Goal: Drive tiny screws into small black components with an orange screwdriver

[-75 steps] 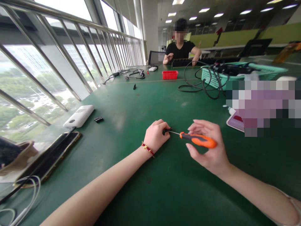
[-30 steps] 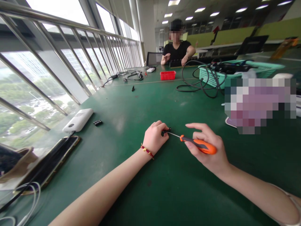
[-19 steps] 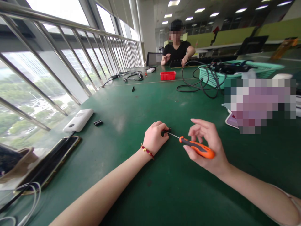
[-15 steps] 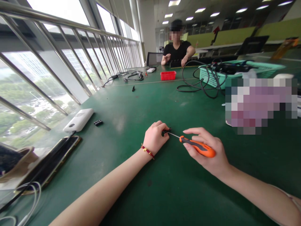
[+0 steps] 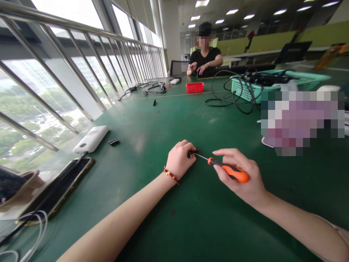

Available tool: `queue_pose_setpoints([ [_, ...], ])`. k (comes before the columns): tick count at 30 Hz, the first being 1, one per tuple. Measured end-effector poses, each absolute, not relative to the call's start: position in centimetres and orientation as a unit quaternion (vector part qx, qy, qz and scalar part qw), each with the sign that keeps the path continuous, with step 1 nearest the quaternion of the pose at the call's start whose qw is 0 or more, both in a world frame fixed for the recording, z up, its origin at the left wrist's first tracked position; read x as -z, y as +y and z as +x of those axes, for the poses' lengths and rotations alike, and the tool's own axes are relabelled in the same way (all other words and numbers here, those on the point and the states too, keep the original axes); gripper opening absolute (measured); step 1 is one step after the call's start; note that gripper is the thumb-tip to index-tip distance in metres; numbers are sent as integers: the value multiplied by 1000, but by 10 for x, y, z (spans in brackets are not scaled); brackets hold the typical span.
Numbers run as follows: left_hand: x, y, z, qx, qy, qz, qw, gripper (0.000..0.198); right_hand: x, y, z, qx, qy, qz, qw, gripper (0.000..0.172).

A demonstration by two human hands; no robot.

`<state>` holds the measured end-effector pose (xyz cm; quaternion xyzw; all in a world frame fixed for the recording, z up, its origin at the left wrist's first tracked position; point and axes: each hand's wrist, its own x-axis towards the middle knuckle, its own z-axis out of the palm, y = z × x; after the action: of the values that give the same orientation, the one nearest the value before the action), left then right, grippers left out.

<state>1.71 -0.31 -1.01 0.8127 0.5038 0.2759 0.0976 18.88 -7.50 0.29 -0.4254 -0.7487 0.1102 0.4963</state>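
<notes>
My left hand point(image 5: 179, 159), with a red bead bracelet on its wrist, is curled shut on a small black part point(image 5: 194, 151) pressed onto the green table point(image 5: 169, 120). My right hand point(image 5: 242, 178) grips an orange-and-black screwdriver point(image 5: 228, 171) by its handle. The thin metal shaft points left and its tip meets the black part between my left fingers.
A white power bank point(image 5: 91, 139), a small black piece point(image 5: 113, 142) and a dark phone point(image 5: 58, 185) with white cables lie at the left by the window rail. Farther back are a red tray point(image 5: 194, 87), a teal basket point(image 5: 278, 83) with black cables, and a seated person point(image 5: 205, 54).
My right fingers opened off the screwdriver handle and closed round it again, turning it. My left hand kept still on the part. The far person's hands shifted.
</notes>
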Motion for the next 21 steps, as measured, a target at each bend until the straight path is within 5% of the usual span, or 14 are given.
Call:
queue_pose_setpoints([
  [6, 10, -3, 17, -274, 504, 814, 97, 14, 0, -71, 186, -113, -692, -389, 598, 61],
  [13, 10, -3, 18, -278, 503, 812, 101, 14, -4, -76, 189, -129, -748, -450, 471, 22],
  [18, 11, -3, 17, -274, 504, 813, 99, 13, 1, -71, 187, -86, -716, -399, 566, 53],
  [21, 10, -3, 17, -275, 504, 813, 98, 13, 1, -71, 188, -109, -715, -418, 549, 61],
])
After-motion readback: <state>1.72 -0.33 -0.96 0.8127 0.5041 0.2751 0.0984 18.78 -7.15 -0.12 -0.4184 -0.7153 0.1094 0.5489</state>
